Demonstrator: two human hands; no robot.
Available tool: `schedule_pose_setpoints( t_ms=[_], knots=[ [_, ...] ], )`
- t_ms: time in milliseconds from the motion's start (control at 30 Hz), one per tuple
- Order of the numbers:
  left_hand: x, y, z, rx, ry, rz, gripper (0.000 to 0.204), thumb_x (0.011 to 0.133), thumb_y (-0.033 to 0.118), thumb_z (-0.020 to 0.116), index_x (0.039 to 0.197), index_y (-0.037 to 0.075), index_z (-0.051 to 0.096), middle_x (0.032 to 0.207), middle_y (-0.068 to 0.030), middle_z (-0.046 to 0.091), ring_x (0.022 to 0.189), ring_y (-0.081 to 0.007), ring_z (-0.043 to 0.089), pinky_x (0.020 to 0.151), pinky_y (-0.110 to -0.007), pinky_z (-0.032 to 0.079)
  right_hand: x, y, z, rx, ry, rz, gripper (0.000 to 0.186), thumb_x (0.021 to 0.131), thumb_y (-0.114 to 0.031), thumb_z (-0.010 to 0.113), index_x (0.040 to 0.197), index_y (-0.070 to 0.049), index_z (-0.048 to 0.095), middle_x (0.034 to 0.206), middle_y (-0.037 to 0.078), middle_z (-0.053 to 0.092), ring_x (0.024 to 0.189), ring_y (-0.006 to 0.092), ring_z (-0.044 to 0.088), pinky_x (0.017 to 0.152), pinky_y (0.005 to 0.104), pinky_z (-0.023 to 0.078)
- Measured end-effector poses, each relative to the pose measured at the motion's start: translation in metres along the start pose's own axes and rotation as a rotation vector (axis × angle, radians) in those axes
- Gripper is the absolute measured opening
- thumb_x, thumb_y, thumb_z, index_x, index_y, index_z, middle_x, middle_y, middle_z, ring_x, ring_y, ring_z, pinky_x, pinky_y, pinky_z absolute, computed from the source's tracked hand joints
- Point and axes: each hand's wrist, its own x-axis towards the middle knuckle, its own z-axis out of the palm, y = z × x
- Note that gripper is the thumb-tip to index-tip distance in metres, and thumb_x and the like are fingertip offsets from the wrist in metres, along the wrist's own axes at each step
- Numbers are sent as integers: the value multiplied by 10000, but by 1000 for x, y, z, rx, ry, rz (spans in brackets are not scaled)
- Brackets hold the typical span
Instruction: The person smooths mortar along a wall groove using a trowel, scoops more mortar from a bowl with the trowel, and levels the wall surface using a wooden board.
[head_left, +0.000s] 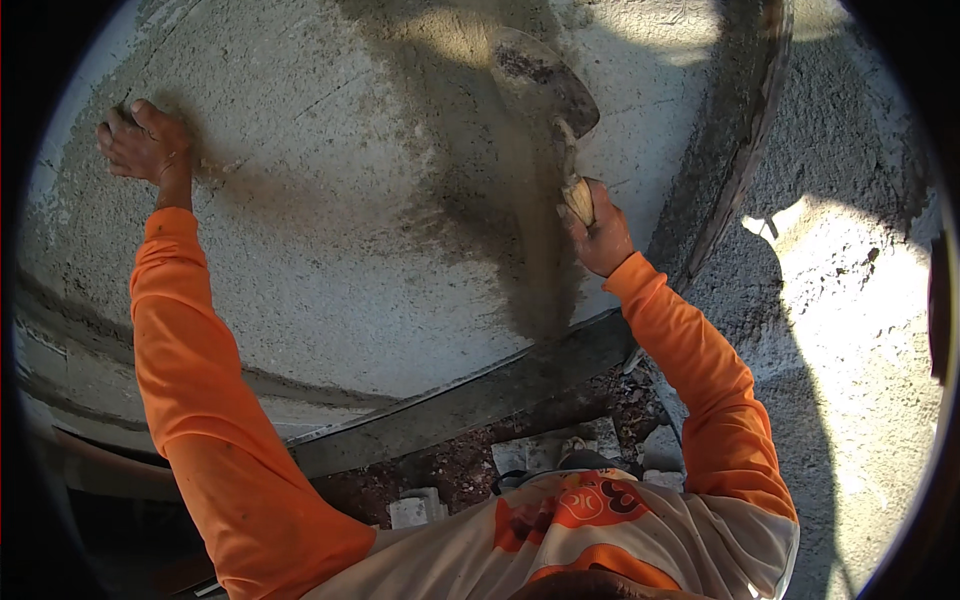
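Concrete surface is the biggest item; it runs behind the trowel and spreads far to its left. Right of the trowel, past the surface's border: rough concrete, part sunlit, part shaded. Orange sleeves come up from below the trowel: left sleeve well to its left, right sleeve below and right. Dark damp patch sits around and below the trowel, streaking down to the surface's bottom edge.

Edges: grey strip curves along the bottom, well below the trowel. Dark border band curves down to the trowel's right. Rubble lies below the strip.

Room: broad stretch of surface left of the trowel, out to the left hand; much narrower light strip between blade and border band on the right.

Trowel is on the upper part of the surface, blade up, handle down; its blade looks laid against the damp area, mortar smeared on it. Left hand, far left of the trowel: fingers curled in, can't tell if they hold anything or press the surface. Right hand, at the trowel's lower end: fingers clenched round its wooden handle. Pale block lies far below and left of the trowel.
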Motion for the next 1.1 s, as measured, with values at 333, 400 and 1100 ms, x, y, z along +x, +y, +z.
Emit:
schedule_pose_setpoints(
  t_ms=[333, 400, 1100],
  knots=[
    [-138, 4, -34, -111, -102, -14, 751, 892, 559, 351, 1414, 22, 289, 1486, -263, 147, 1402, -419, 17, 1071, -620, -19, -9, 20, 33, -167, 81, -29, 409, 838, -195, 626, 1156, -49, 413, 862, 251, 622, 806, 445, 615, 691, 469, 498],
    [-196, 6, -52, -124, -209, 38, 769, 902, 582, 333, 1432, 30, 257, 1506, -254, 96, 1402, -429, -16, 1057, -641, -36, -13, 24, 43, -185, 86, -22, 412, 839, -207, 625, 1158, -52, 416, 869, 254, 626, 814, 443, 616, 698, 475, 499],
    [-332, -52, -45, 113, -220, 146, 755, 932, 584, 271, 1490, 109, 95, 1549, -164, 2, 1420, -365, -63, 1076, -609, -56, -71, 103, 89, -331, -18, -85, 414, 861, -240, 610, 1140, -19, 397, 866, 280, 623, 810, 467, 602, 715, 489, 492]
  ],
)
